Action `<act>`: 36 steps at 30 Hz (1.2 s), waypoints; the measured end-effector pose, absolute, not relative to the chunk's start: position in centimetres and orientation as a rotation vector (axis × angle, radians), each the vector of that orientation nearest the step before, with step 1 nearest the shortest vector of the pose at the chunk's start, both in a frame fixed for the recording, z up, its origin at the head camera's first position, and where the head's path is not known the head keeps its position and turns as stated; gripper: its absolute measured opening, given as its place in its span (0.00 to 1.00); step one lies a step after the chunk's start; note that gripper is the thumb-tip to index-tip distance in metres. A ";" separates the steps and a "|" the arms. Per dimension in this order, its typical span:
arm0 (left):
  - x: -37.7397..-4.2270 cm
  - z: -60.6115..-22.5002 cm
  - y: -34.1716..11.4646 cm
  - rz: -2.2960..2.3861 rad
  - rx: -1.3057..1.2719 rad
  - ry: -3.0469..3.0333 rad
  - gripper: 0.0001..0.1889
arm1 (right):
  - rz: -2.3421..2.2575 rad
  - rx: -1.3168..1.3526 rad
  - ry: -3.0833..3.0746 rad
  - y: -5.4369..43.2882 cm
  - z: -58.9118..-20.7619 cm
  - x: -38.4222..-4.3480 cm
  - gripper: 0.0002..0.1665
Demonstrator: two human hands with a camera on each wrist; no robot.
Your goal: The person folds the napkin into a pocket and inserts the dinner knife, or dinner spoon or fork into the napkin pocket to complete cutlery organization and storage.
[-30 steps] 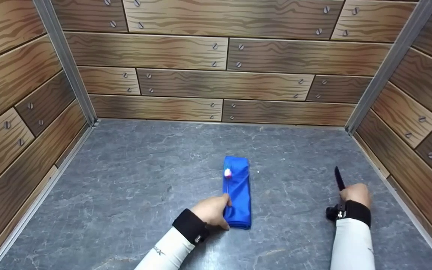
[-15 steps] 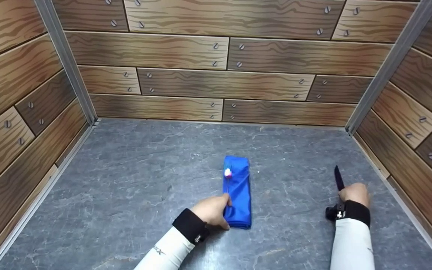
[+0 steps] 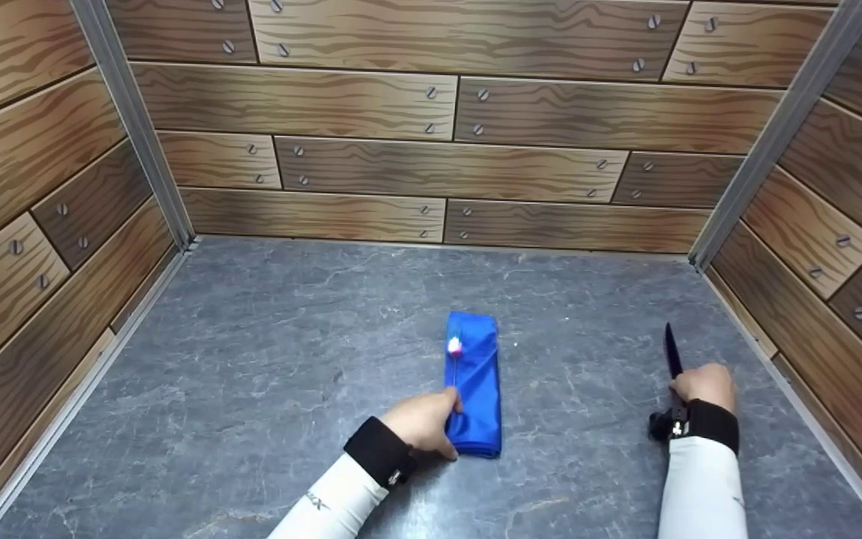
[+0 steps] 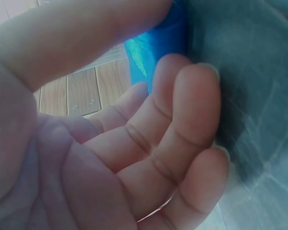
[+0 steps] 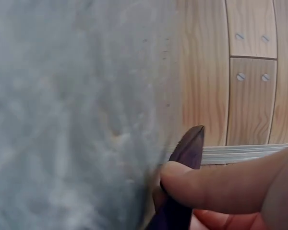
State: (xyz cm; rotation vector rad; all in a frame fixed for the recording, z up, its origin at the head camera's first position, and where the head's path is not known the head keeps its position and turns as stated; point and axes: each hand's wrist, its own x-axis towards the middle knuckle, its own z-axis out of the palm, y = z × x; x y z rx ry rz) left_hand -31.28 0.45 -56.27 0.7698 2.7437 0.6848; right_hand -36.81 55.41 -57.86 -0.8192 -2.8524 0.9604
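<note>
A folded blue cloth (image 3: 482,374) lies on the grey surface, with a small white-and-pink spot and a thin dark line on it. At its near left edge is my left hand (image 3: 417,421), loosely bent, fingertips on the cloth and thumb by the near corner. From the left wrist view, the thumb (image 4: 101,33) reaches to the cloth and the other fingers curl slackly, apart from the thumb. My right hand (image 3: 708,391) grips a dark purple knife (image 3: 672,350) near the right wall, point away from me. Fine teeth show along the blade's edge in the right wrist view; its lower part is hidden.
Wood-patterned panels form the back wall (image 3: 442,168), left wall (image 3: 64,247) and right wall (image 3: 842,224). Metal strips run along the corners. Grey marbled flooring (image 3: 281,344) spreads between the walls.
The right hand and the knife have shifted slightly to the left and away from me. My left hand and the blue cloth stay where they were.
</note>
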 end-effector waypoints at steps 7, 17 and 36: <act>-31.6 -56.4 0.3 0.663 0.780 2.731 0.31 | 0.991 -0.687 -2.764 53.3 -56.3 -37.1 0.26; -32.3 -56.4 0.5 0.639 0.808 2.788 0.17 | 1.499 -0.404 -2.516 42.8 -47.9 -34.2 0.24; -32.8 -57.4 2.7 1.414 0.694 2.738 0.18 | 2.036 -0.077 -2.344 28.9 -45.3 -32.9 0.04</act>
